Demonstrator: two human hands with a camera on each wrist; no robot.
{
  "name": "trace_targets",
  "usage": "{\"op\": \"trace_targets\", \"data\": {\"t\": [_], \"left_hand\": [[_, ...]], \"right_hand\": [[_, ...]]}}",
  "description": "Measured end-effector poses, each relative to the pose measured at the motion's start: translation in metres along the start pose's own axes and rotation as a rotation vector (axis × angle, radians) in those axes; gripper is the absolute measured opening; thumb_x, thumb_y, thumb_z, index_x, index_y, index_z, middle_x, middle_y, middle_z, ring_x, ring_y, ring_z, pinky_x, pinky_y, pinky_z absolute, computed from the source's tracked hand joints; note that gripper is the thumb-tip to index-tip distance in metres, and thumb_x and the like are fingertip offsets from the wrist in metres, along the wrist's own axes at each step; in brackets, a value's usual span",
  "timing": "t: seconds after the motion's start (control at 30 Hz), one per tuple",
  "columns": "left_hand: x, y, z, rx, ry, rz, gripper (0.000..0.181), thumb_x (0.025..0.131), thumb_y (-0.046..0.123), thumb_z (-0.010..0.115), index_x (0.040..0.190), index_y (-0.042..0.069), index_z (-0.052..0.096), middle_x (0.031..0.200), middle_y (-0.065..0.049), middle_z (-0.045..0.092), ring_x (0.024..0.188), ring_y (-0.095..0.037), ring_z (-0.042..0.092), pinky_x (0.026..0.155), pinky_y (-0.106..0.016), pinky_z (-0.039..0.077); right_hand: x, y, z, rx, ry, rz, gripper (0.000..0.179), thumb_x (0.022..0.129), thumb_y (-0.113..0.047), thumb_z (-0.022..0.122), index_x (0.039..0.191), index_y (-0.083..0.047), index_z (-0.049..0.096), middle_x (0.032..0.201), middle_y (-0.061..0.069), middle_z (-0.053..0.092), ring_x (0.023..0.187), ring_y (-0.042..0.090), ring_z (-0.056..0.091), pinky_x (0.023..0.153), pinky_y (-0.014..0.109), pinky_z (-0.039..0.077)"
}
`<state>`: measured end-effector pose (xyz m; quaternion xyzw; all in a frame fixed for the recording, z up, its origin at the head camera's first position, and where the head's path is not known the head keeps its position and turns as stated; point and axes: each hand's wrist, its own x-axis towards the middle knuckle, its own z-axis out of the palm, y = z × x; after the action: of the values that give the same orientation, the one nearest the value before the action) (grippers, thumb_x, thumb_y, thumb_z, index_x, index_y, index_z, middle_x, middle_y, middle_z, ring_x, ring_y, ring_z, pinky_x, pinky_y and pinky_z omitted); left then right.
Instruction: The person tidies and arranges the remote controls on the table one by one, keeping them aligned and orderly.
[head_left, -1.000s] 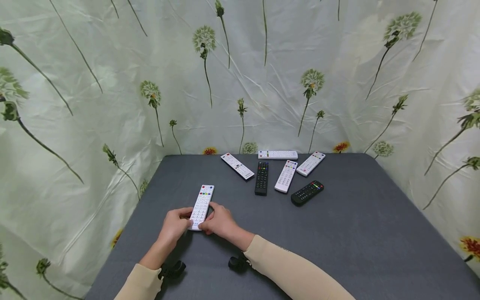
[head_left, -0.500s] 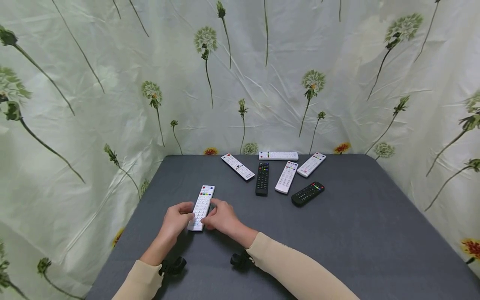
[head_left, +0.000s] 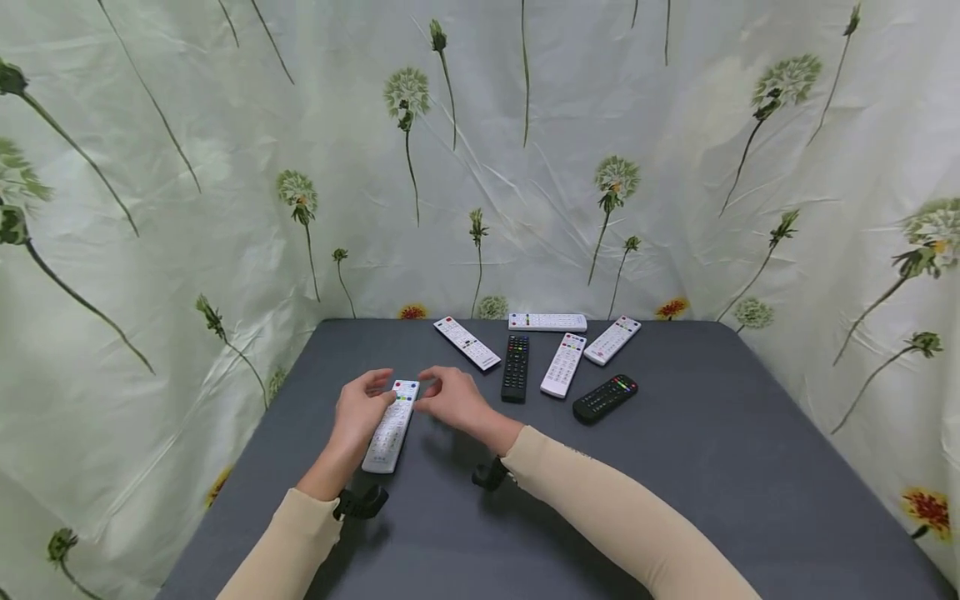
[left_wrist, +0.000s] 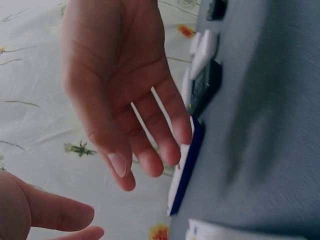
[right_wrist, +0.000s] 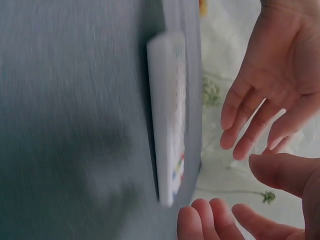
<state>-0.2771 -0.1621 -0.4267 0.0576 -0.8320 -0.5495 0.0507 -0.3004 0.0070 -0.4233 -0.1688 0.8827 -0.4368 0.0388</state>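
Observation:
A white remote control (head_left: 388, 433) with colored buttons at its far end lies slanted on the grey table. My left hand (head_left: 360, 410) hovers over its left side, the thumb crossing its upper corner in the head view. To the right, my right hand (head_left: 459, 402) is also raised, its fingers loosely bent and holding nothing. In the right wrist view the remote (right_wrist: 169, 115) rests flat on the cloth, apart from the left hand (right_wrist: 280, 70) and right hand (right_wrist: 250, 220). The left wrist view shows the right hand (left_wrist: 125, 80) with spread fingers and part of the left hand (left_wrist: 40, 210).
Farther back lie several other remotes: white ones (head_left: 467, 343), (head_left: 563, 365), (head_left: 612, 340), a white one placed crosswise (head_left: 547, 322), and black ones (head_left: 515, 368), (head_left: 605, 399). A flower-printed curtain (head_left: 525, 208) hangs behind the table (head_left: 675, 467).
Both hands have let go of the white remote and moved up and away from its near end toward its far end. The remote now lies on the table, slightly nearer.

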Motion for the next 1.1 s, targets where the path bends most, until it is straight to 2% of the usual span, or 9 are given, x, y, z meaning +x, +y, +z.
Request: {"op": "trace_targets", "data": {"t": [0.17,0.37,0.53,0.67,0.77,0.93,1.0,1.1], "left_hand": [[0.014,0.012,0.013,-0.131,-0.011,-0.01,0.042,0.087,0.009,0.056,0.127,0.016,0.051,0.129,-0.013,0.045,0.116,-0.028,0.042,0.089,-0.046,0.039],[0.036,0.024,0.035,-0.287,-0.04,-0.081,0.042,0.087,0.007,0.053,0.128,0.015,0.049,0.127,-0.012,0.044,0.112,-0.028,0.045,0.092,-0.047,0.038],[0.051,0.031,0.054,-0.36,-0.066,-0.127,0.045,0.085,0.004,0.051,0.129,0.014,0.049,0.128,-0.01,0.045,0.111,-0.026,0.046,0.093,-0.046,0.038],[0.062,0.035,0.064,-0.412,-0.072,-0.167,0.048,0.083,0.002,0.05,0.13,0.014,0.048,0.131,-0.009,0.042,0.109,-0.027,0.047,0.094,-0.046,0.037],[0.069,0.037,0.072,-0.442,-0.084,-0.2,0.051,0.083,0.001,0.05,0.132,0.014,0.046,0.128,-0.009,0.042,0.102,-0.025,0.049,0.094,-0.046,0.037],[0.079,0.036,0.087,-0.493,-0.092,-0.248,0.054,0.082,0.0,0.049,0.134,0.014,0.044,0.118,-0.011,0.048,0.079,-0.021,0.052,0.091,-0.045,0.04],[0.082,0.036,0.094,-0.519,-0.093,-0.265,0.055,0.081,-0.001,0.048,0.134,0.013,0.043,0.119,-0.012,0.047,0.081,-0.025,0.051,0.09,-0.046,0.041],[0.087,0.035,0.107,-0.554,-0.109,-0.293,0.059,0.08,-0.003,0.048,0.137,0.011,0.039,0.127,-0.014,0.042,0.1,-0.034,0.046,0.09,-0.048,0.039]], "right_hand": [[0.016,0.003,-0.021,-0.075,0.006,-0.018,0.042,0.075,-0.022,0.072,0.115,-0.016,0.06,0.082,-0.003,0.062,0.068,0.009,0.056,0.06,0.026,0.045],[0.033,0.016,-0.047,-0.147,-0.051,0.008,0.042,0.078,-0.023,0.07,0.117,-0.015,0.059,0.091,0.0,0.062,0.075,0.01,0.057,0.062,0.028,0.047],[0.045,0.032,-0.067,-0.174,-0.058,0.03,0.046,0.079,-0.023,0.069,0.122,-0.014,0.055,0.096,0.003,0.062,0.075,0.013,0.057,0.061,0.029,0.047],[0.053,0.044,-0.081,-0.157,-0.044,0.052,0.047,0.08,-0.02,0.067,0.125,-0.013,0.053,0.104,0.008,0.06,0.081,0.016,0.058,0.063,0.031,0.047],[0.058,0.055,-0.09,-0.135,-0.027,0.077,0.045,0.082,-0.018,0.064,0.125,-0.014,0.053,0.108,0.009,0.06,0.086,0.018,0.058,0.066,0.032,0.048],[0.064,0.07,-0.097,-0.102,-0.014,0.105,0.045,0.084,-0.017,0.061,0.128,-0.014,0.05,0.11,0.009,0.06,0.089,0.019,0.059,0.067,0.033,0.048],[0.065,0.075,-0.097,-0.091,-0.021,0.112,0.046,0.084,-0.015,0.06,0.129,-0.014,0.049,0.112,0.01,0.06,0.089,0.021,0.06,0.066,0.033,0.048],[0.066,0.083,-0.097,-0.08,-0.033,0.121,0.048,0.085,-0.015,0.058,0.131,-0.013,0.047,0.114,0.012,0.059,0.087,0.024,0.061,0.065,0.033,0.047]]}}
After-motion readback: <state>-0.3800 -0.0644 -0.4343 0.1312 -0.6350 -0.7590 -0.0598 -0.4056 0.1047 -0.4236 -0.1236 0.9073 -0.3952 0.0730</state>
